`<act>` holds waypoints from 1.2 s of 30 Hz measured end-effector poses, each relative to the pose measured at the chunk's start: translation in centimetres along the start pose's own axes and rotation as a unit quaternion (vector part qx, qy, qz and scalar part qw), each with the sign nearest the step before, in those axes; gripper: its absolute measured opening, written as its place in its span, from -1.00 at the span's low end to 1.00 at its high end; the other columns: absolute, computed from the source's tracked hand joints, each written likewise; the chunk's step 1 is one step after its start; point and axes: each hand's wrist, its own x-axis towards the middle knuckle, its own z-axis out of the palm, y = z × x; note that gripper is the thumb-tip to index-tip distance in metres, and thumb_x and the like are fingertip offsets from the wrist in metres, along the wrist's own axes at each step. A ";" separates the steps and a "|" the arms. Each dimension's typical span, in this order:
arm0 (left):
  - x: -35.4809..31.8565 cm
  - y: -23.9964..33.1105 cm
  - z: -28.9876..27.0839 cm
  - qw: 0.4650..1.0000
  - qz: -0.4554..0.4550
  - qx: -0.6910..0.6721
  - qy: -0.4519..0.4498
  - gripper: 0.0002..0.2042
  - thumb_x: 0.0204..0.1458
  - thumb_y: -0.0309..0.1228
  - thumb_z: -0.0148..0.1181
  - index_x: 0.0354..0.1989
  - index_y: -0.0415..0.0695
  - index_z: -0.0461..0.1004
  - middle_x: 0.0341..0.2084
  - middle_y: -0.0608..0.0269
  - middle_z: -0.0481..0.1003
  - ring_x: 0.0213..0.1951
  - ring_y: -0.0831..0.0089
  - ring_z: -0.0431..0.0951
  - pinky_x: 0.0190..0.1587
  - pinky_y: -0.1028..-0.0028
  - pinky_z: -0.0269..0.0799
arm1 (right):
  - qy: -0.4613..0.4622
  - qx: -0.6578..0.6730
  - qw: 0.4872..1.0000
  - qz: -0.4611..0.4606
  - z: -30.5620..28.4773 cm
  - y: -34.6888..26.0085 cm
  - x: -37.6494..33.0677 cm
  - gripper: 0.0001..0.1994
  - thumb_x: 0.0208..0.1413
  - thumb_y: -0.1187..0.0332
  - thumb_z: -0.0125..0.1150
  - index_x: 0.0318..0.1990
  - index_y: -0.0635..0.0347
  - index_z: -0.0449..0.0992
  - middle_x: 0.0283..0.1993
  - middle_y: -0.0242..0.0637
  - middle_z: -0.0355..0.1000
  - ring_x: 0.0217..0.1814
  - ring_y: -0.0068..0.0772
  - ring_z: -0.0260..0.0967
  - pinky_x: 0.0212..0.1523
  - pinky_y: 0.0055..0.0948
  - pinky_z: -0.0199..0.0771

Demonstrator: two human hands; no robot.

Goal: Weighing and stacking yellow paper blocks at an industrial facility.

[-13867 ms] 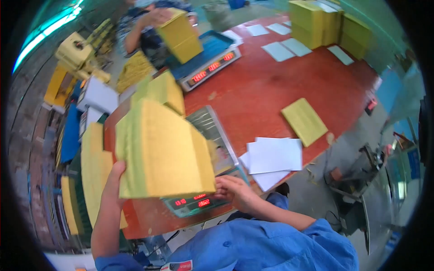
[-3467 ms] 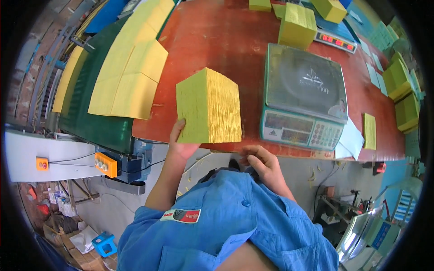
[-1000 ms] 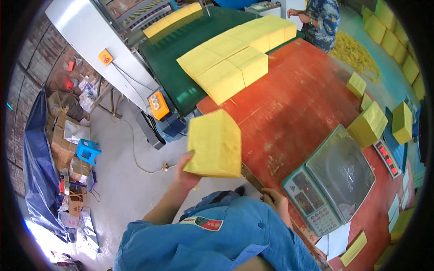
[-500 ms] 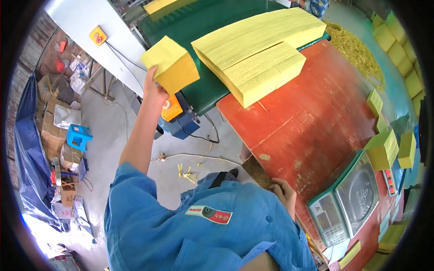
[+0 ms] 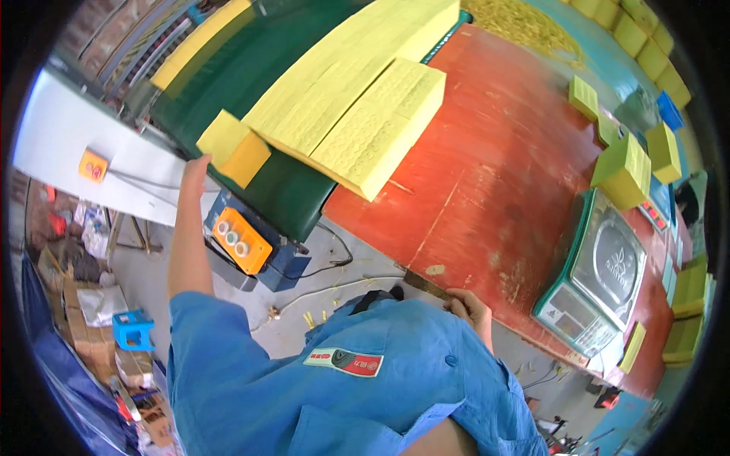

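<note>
- Block (image 5: 234, 148), yellow, is at the near left corner of the green belt (image 5: 258, 57), just beside the end of the row (image 5: 342, 91); its underside is hidden, so whether it rests on the belt or is held above it I cannot tell.
- Left hand (image 5: 195, 173) touches the block's left side; most of its fingers are out of sight, and whether they grip the block or only press against it cannot be told.
- Right hand (image 5: 473, 310) is at the near edge of the red table (image 5: 456, 205), fingers bent; the palm is turned out of view, so I cannot tell whether it holds anything.
- The row, many yellow blocks side by side, lies across belt and table, its far end cut off by the upper edge.
- Near scale (image 5: 595, 277): its display is too faint to make out.
- Far scale (image 5: 655, 216): partly covered by a tall block (image 5: 623, 173), only some red digits showing.
- Heap (image 5: 525, 26) of yellow strips: cut by the upper edge.
- Tarp (image 5: 61, 380), blue, at lower left: lost into the dark rim.
</note>
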 end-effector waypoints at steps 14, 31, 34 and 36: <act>-19.2 13.0 19.8 0.783 0.595 0.095 -0.152 -0.58 0.23 -0.24 -0.01 0.14 -0.29 0.38 0.15 -0.03 0.39 0.19 0.06 0.36 0.24 0.21 0.25 | -0.177 0.033 0.978 -0.105 5.6 -2.8 4.8 -0.77 0.18 0.46 0.10 -0.06 0.38 0.53 -0.35 -0.20 0.55 -0.29 -0.43 0.51 -0.24 -0.44 0.51; -37.9 8.2 18.8 0.688 0.657 0.100 -0.292 -0.45 0.08 -0.29 0.15 0.26 -0.22 0.27 0.32 -0.11 0.15 0.34 -0.09 0.10 0.36 0.09 0.03 | -0.190 0.227 0.949 0.110 2.5 5.0 -0.2 -0.59 0.25 0.36 0.02 0.21 0.34 0.34 0.09 -0.11 0.44 0.13 -0.33 0.38 0.12 -0.40 0.37; -41.5 9.2 17.4 0.664 0.686 0.154 -0.255 -0.39 0.02 -0.36 0.20 0.30 -0.17 0.23 0.34 -0.13 0.10 0.35 -0.12 0.08 0.35 0.04 0.00 | -0.164 0.445 0.873 0.108 3.0 6.3 -0.7 -0.48 0.18 0.43 0.00 0.32 0.29 0.21 0.29 -0.10 0.28 0.33 -0.25 0.20 0.28 -0.28 0.20; -41.4 8.5 17.6 0.693 0.655 0.188 -0.234 -0.40 0.06 -0.35 0.15 0.31 -0.18 0.20 0.35 -0.12 0.07 0.34 -0.13 0.09 0.34 0.03 0.02 | -0.241 0.515 0.821 0.055 3.3 5.9 -0.1 -0.40 0.10 0.47 -0.01 0.36 0.24 0.15 0.35 -0.14 0.21 0.40 -0.24 0.09 0.36 -0.24 0.05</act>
